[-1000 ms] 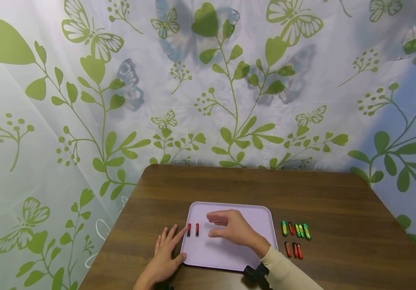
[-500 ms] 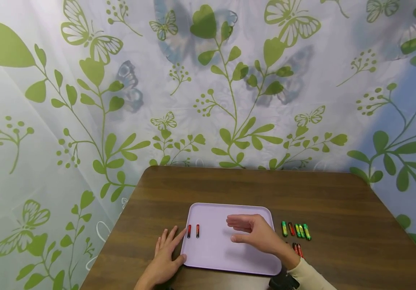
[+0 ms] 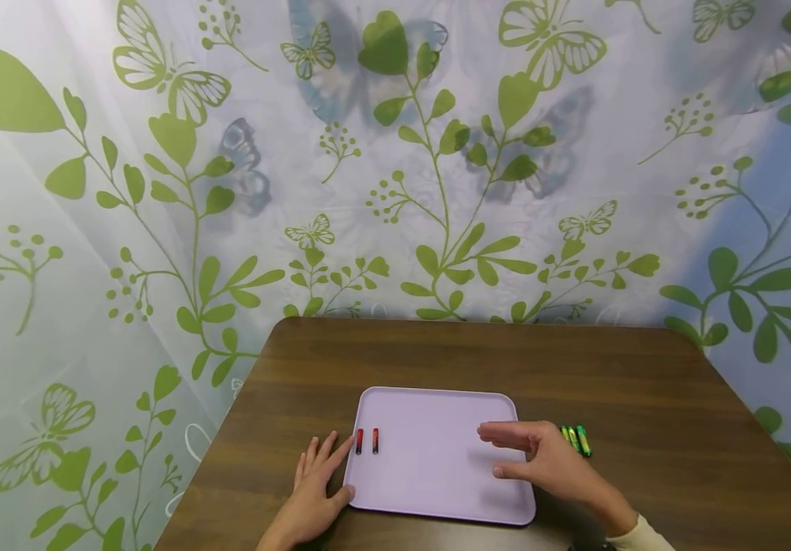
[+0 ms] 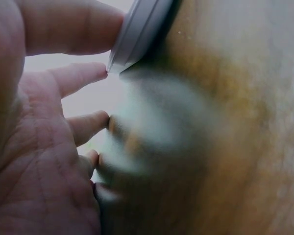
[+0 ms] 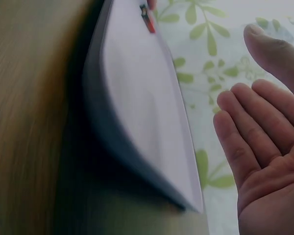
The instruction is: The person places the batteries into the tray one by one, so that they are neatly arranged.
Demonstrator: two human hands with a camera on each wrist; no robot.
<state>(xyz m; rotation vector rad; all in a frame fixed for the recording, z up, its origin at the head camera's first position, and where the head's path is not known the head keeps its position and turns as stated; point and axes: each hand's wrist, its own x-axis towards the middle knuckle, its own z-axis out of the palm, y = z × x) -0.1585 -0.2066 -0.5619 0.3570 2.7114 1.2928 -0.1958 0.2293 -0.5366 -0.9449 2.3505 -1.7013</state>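
Note:
A lilac tray lies on the table, with two red-and-black batteries side by side near its left edge. My left hand rests at that edge, fingers spread, thumb and index fingertips right at the rim. The left wrist view shows the thumb against the tray rim. Over the tray's right edge hovers my right hand, holding nothing, its fingers extended and thumb apart. In the right wrist view its palm faces the camera, beside the tray.
Several green-and-yellow batteries lie on the brown wooden table right of the tray, partly behind the right hand. A curtain with green leaves and butterflies hangs behind the table.
My right hand has moved right, from above the tray's middle to its right edge. It now covers the red batteries on the table there. The left hand has stayed in place.

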